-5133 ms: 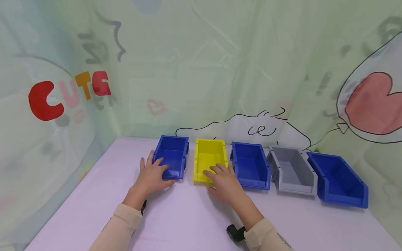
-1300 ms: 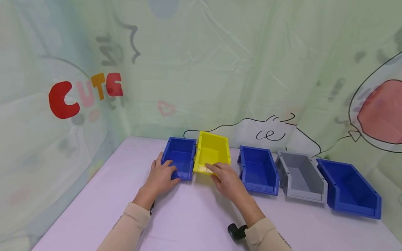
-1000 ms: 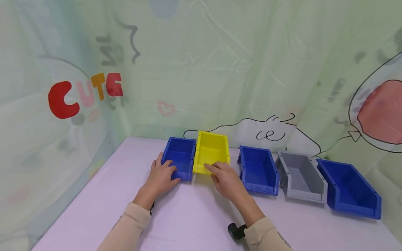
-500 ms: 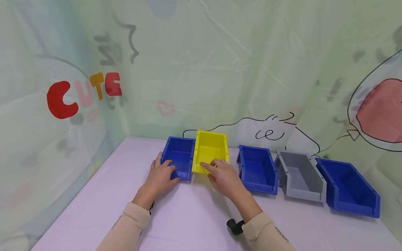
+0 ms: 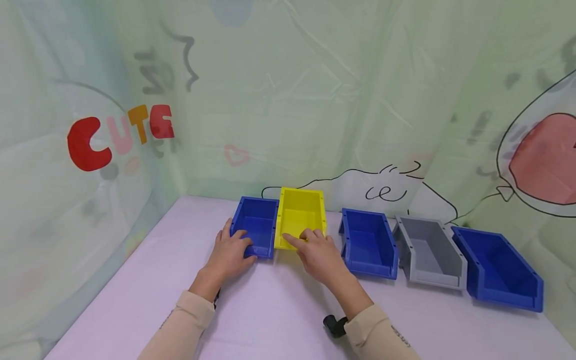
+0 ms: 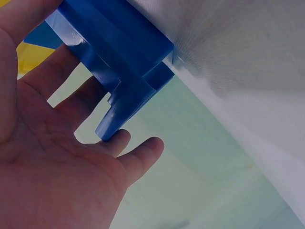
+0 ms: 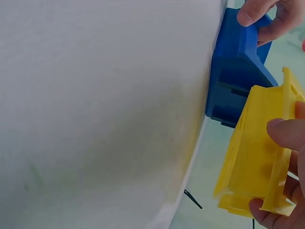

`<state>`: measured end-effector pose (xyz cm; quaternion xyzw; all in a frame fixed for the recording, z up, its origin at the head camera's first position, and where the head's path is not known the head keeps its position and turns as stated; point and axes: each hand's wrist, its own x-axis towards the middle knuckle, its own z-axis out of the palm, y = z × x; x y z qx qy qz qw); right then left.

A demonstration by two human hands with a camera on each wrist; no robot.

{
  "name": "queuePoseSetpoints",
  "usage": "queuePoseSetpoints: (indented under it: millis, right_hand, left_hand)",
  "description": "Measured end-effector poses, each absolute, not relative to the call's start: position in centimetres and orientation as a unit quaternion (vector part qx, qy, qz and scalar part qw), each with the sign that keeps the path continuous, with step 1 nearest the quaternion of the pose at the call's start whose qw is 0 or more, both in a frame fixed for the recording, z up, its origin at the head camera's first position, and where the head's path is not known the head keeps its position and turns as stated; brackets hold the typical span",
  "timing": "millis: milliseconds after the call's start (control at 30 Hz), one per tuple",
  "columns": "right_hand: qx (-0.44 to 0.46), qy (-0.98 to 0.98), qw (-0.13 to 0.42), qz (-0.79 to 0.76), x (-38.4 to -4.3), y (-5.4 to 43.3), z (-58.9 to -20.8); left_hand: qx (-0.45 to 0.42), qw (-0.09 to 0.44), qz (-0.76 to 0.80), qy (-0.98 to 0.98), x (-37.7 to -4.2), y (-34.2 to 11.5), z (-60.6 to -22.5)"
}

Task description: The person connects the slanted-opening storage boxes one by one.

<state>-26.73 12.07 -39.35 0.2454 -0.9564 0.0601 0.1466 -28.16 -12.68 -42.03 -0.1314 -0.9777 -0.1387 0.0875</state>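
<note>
As the left hand (image 5: 230,254) grips a blue bin (image 5: 255,229), here's the right hand (image 5: 320,256) holding the yellow bin (image 5: 300,214) off the table (image 5: 270,310), just beside it; 3 more bins (image 5: 429,256) sit rightward, green curtain (image 5: 279,110) behind.

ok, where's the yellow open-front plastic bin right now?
In the head view, the yellow open-front plastic bin is near the centre, held in the right hand, immediately right of the leftmost blue plastic bin, which the left hand grips.

Yellow bin (image 5: 300,212), blue bins (image 5: 256,229), grey bin (image 5: 427,252)
</note>
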Motion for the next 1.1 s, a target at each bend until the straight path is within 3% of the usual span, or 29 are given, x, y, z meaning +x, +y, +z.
queuePoseSetpoints:
  millis: [567,700,933,1100]
  right_hand:
    - [0.245,-0.960,0.120,0.063,-27.0,11.7,-39.1]
    - [0.241,-0.959,0.137,0.062,-26.7,11.6,-38.9]
    - [0.210,-0.952,0.217,0.041,-26.4,11.4,-38.5]
    - [0.214,-0.957,0.196,0.002,-26.8,10.5,-38.2]
  left_hand:
    - [-0.130,0.092,-0.133,-0.978,-28.2,-13.0,-42.0]
    - [-0.132,0.094,-0.134,-0.978,-28.2,-13.0,-42.1]
    - [-0.138,0.092,-0.131,-0.977,-28.4,-12.9,-42.4]
    - [-0.136,0.090,-0.131,-0.978,-28.3,-12.8,-42.3]
